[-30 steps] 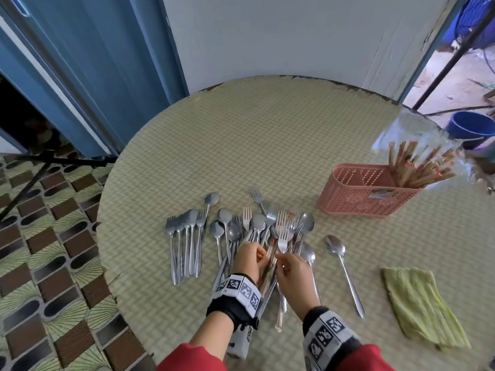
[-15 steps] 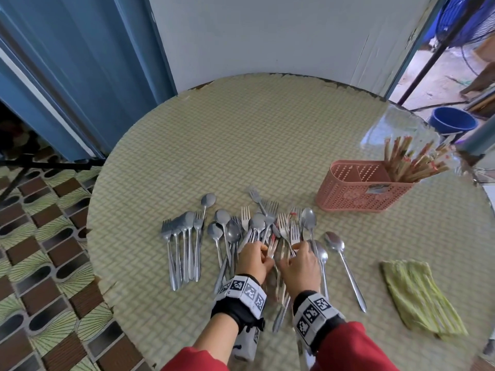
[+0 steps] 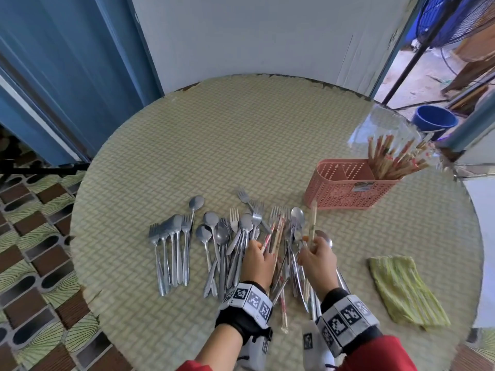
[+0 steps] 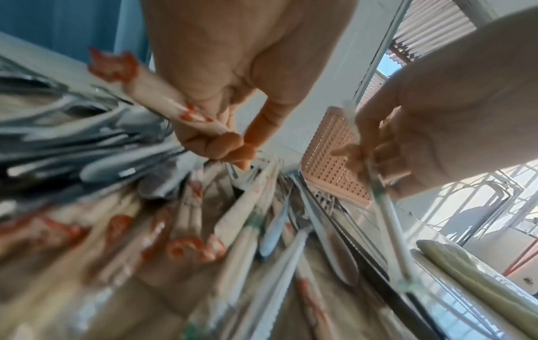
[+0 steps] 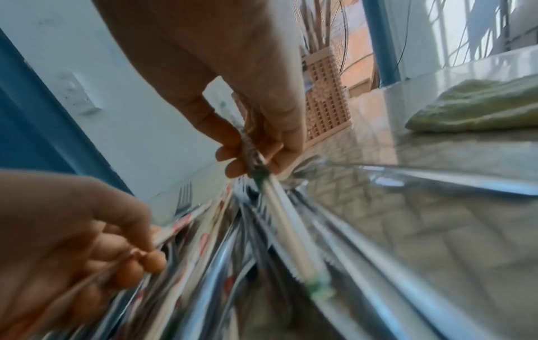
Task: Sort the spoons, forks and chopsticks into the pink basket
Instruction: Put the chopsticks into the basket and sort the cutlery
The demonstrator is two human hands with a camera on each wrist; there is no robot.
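Observation:
A pile of steel spoons and forks mixed with chopsticks lies on the round table in front of me. My left hand pinches red-patterned chopsticks, seen close in the left wrist view as a red-patterned chopstick in my left hand. My right hand grips a pale chopstick with green bands, lifted at its far end; the right wrist view shows that chopstick between thumb and fingers of my right hand. The pink basket stands to the right, with several chopsticks in its right compartment.
A separate row of forks and spoons lies at the left of the pile. A folded green cloth rests near the table's right front edge. A blue bucket sits on the floor beyond the table. The table's far half is bare mat.
Both hands were down among the cutlery; now each holds chopsticks. The right hand has drawn apart from the left and raised one chopstick's far end toward the basket.

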